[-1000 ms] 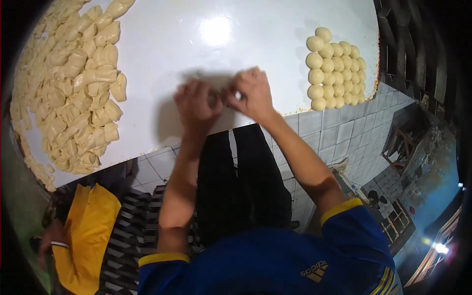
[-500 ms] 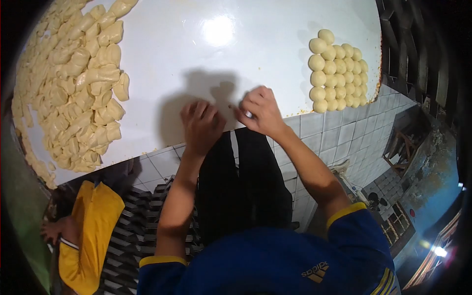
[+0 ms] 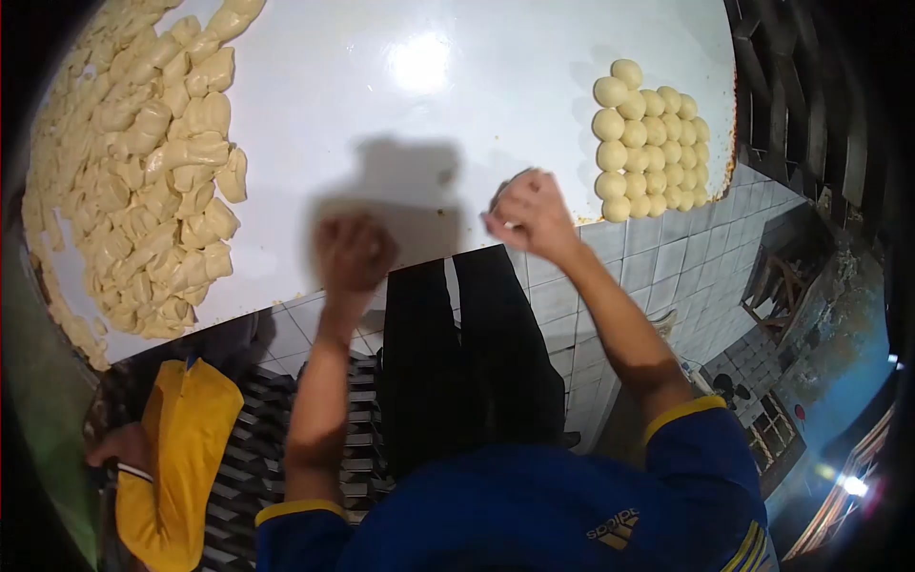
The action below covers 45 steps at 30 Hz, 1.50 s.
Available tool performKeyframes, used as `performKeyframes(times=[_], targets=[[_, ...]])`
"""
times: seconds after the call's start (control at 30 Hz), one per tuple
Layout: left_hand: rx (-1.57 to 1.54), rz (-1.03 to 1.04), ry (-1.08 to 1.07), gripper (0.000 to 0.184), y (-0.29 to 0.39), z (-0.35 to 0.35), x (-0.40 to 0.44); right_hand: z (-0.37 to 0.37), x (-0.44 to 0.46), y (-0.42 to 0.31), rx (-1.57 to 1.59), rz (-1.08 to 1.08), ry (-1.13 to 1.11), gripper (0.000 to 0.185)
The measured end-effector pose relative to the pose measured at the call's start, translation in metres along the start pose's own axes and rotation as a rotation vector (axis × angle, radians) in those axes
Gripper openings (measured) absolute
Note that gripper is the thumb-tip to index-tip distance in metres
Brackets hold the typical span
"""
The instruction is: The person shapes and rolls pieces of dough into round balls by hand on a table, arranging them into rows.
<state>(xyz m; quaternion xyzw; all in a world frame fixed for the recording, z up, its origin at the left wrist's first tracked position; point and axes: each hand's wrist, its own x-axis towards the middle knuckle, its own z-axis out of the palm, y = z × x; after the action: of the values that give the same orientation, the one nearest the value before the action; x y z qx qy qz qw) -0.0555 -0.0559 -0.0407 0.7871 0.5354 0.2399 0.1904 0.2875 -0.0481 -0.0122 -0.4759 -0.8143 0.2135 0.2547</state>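
My left hand [image 3: 355, 252] is over the white tabletop [image 3: 400, 124] near its front edge, fingers curled under and slightly blurred. Whatever may lie beneath those fingers is hidden. To its right, my right hand [image 3: 532, 215] is closed, knuckles up, also low over the tabletop by the edge. Its palm side is out of sight, so I cannot tell what it holds. Closest to my right hand are round dough balls [image 3: 655, 133], packed in rows at the table's right end. A big heap of cut dough pieces [image 3: 162, 162] covers the left side.
A person in a yellow shirt [image 3: 195, 448] is at the lower left, one arm bent. White tiles [image 3: 639, 267] face the table's front below the edge. Small dough crumbs [image 3: 441, 213] lie on the tabletop between my hands.
My hands have moved apart: the left went leftward and toward me, the right went rightward. The other person's hand has shifted a little. The dough balls stay in place.
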Motion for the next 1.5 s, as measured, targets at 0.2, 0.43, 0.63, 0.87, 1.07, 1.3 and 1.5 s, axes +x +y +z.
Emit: performKeyframes(times=[0.2, 0.43, 0.63, 0.87, 1.07, 1.3, 1.5], targets=[[-0.011, -0.144, -0.053, 0.015, 0.028, -0.001, 0.078, 0.025, 0.067, -0.008, -0.031, 0.148, 0.107, 0.021], [0.149, 0.138, 0.022, 0.019, -0.013, -0.023, 0.019, -0.01, 0.009, 0.023, -0.083, 0.079, -0.011, 0.025], [-0.047, -0.151, 0.062, 0.016, 0.036, 0.01, 0.09, 0.029, 0.07, -0.015, -0.016, 0.239, 0.099, 0.019], [0.105, -0.117, 0.098, 0.015, 0.004, -0.002, 0.009, 0.001, 0.012, 0.013, -0.07, 0.09, 0.048, 0.022], [0.052, -0.126, 0.087, 0.015, 0.047, 0.024, 0.068, 0.032, 0.071, -0.015, -0.067, 0.184, 0.074, 0.024], [0.004, -0.075, -0.014, 0.017, 0.005, 0.016, 0.002, 0.002, 0.013, 0.017, -0.065, 0.127, 0.041, 0.025], [-0.036, -0.18, -0.001, 0.016, 0.044, 0.019, 0.081, 0.031, 0.075, -0.023, 0.026, 0.239, 0.059, 0.02]])
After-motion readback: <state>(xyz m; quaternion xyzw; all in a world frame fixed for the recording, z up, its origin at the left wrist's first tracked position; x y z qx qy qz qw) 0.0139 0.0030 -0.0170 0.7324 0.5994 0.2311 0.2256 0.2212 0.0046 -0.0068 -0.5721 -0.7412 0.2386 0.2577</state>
